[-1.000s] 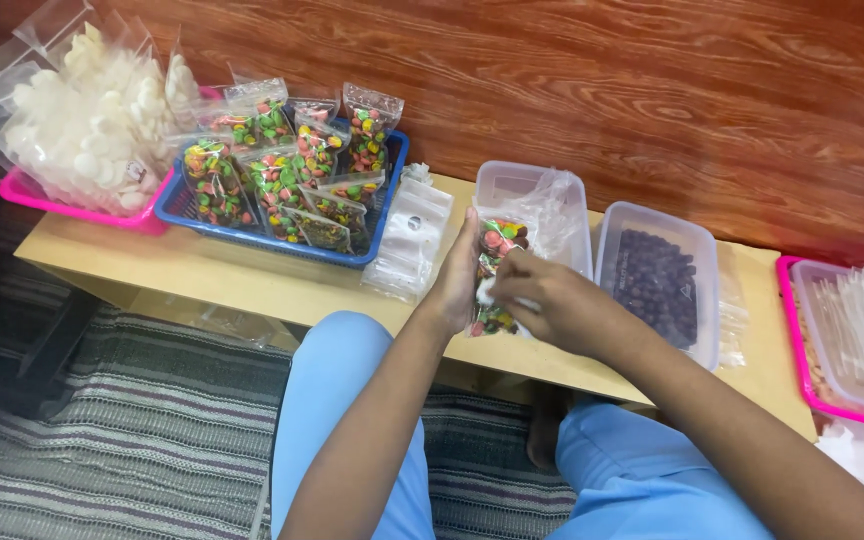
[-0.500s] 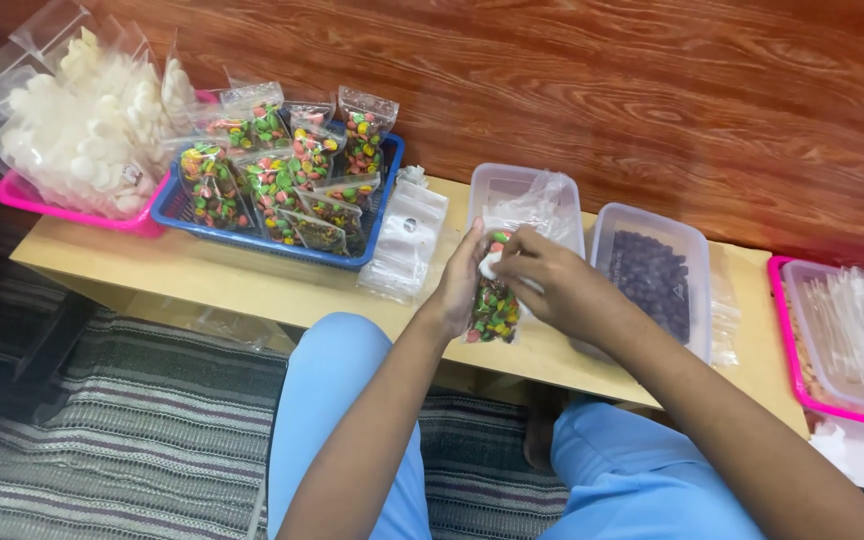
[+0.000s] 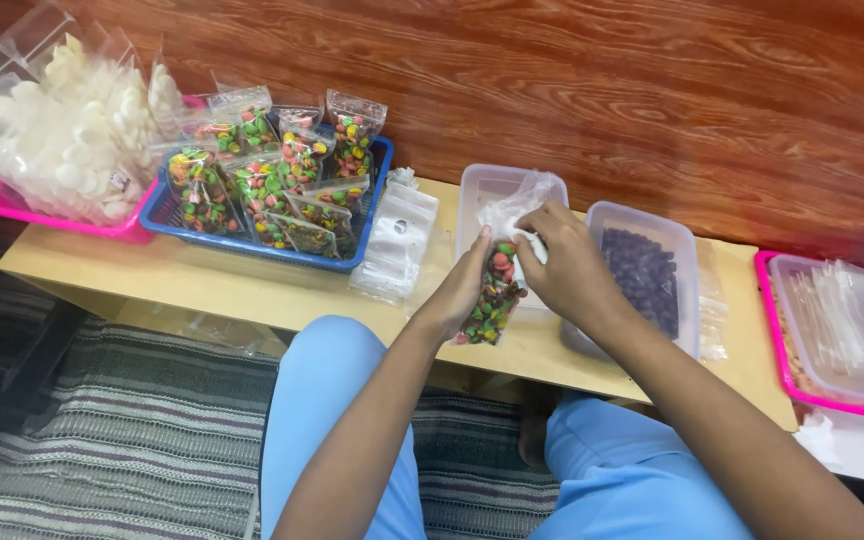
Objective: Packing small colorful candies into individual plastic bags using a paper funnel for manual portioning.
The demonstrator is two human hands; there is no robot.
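1. Head view: a small clear plastic pouch filled with multicoloured round candies (image 3: 492,295) hangs upright over the near edge of the pale wooden bench (image 3: 202,275), between the person's two hands.
2. The left hand (image 3: 462,290) is curled against the pouch's left side, fingers closed on it.
3. The right hand (image 3: 567,265) is pinched shut on the pouch's top edge, with a bit of white plastic showing at its fingertips.
4. Just beyond the hands stands a clear rectangular plastic tub with a crumpled clear bag inside (image 3: 497,195).
5. To its right, touching it, is a second clear rectangular tub holding small dark pieces (image 3: 642,275).
6. Left of the hands lies a flat stack of empty clear zip pouches (image 3: 395,240).
7. Further left, a blue plastic basket (image 3: 252,245) holds many filled candy pouches standing upright.
8. At the far left, a pink tray (image 3: 42,215) carries clear bags of white round pieces.
9. At the right end, a pink-rimmed tray (image 3: 782,350) holds a clear tub of empty clear pouches.
10. The person's light-blue trouser legs (image 3: 322,400) show below the bench, above a striped grey rug (image 3: 102,450).
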